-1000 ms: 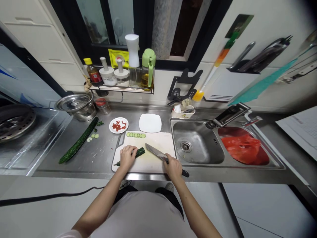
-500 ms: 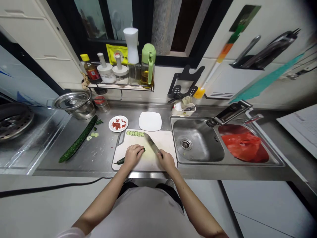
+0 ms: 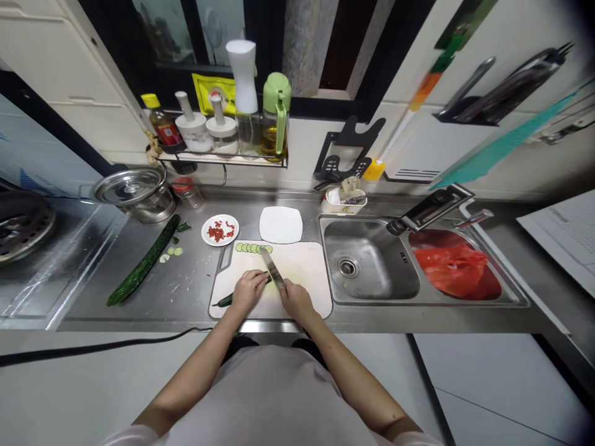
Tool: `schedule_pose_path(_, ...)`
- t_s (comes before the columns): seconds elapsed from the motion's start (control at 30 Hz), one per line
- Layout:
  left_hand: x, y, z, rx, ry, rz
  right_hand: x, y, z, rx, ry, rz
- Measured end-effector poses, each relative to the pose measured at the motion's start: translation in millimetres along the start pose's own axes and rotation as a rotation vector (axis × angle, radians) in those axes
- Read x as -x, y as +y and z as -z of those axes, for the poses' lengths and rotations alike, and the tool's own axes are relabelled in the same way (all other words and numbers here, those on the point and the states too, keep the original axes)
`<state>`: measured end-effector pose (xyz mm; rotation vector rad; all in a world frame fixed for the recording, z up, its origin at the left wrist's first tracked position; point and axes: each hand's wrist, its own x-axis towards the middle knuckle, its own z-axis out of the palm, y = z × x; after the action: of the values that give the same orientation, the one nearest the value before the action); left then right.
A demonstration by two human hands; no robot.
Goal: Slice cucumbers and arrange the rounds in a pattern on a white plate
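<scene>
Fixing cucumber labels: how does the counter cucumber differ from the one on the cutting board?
The counter cucumber is longer than the board cucumber. The counter cucumber lies untouched in full view; the board cucumber is partly hidden under the left hand. The counter cucumber lies away from the knife; the board cucumber has the blade close by. Both have dark green skin.

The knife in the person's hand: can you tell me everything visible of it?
The knife has a long, shiny grey blade that looks like metal and narrows to a tip. The right hand grips it, hiding most of the handle. It slants over the white cutting board, tip pointing forward and overlapping, in this view, the row of green slices. The blade is beside the end of the cucumber piece under the left hand; whether they touch is unclear.
</scene>
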<state>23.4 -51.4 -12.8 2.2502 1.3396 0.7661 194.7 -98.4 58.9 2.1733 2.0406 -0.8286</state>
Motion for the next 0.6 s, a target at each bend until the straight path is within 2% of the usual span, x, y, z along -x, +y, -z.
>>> schedule_pose_path(0.6,-1.0,-2.3,-2.6,0.018,0.006,-0.019,0.0,-3.7,-1.5,-0.01,-0.01,0.008)
